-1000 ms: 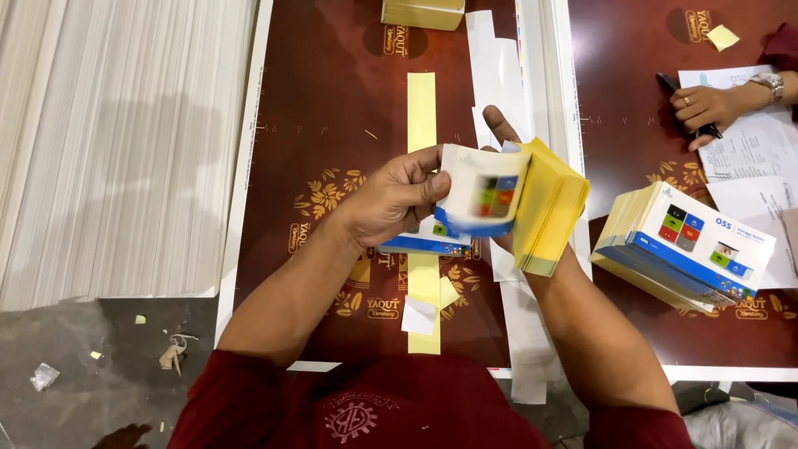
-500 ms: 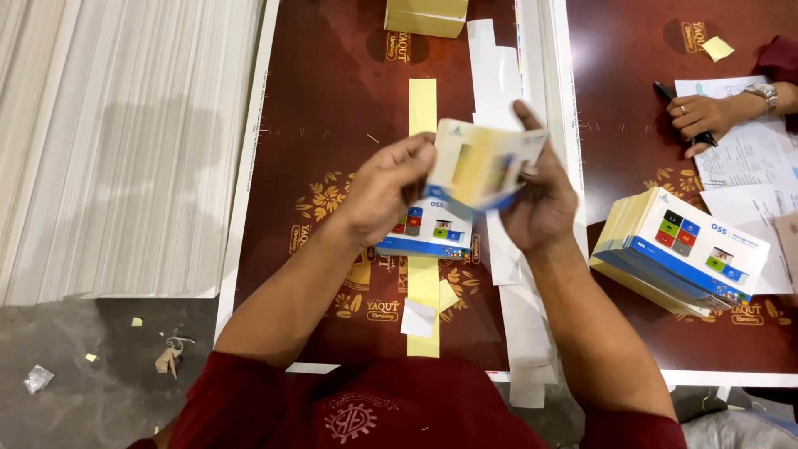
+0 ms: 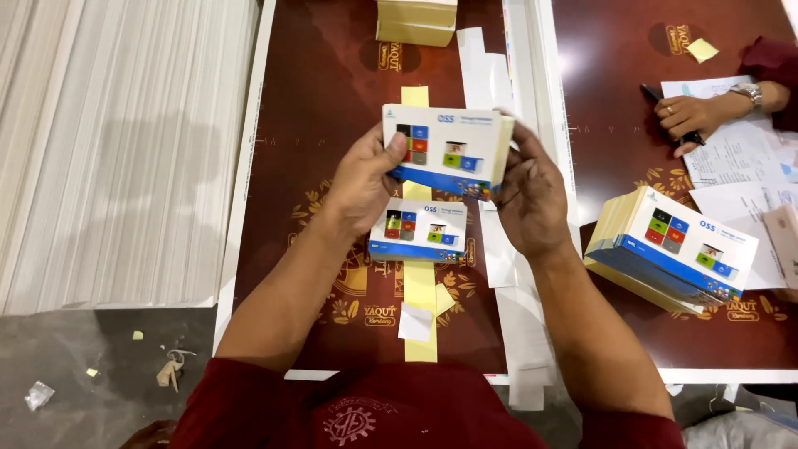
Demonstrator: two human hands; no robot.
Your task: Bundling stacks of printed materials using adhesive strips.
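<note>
A dark red worktop carries yellow strips. Above its middle, the left hand and right hand clamp a stack of printed cards from both ends. A second card pile lies below; a larger stack sits near the right edge.

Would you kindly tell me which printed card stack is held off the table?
The upper middle stack, gripped between left hand and right hand; others lie flat.
</note>
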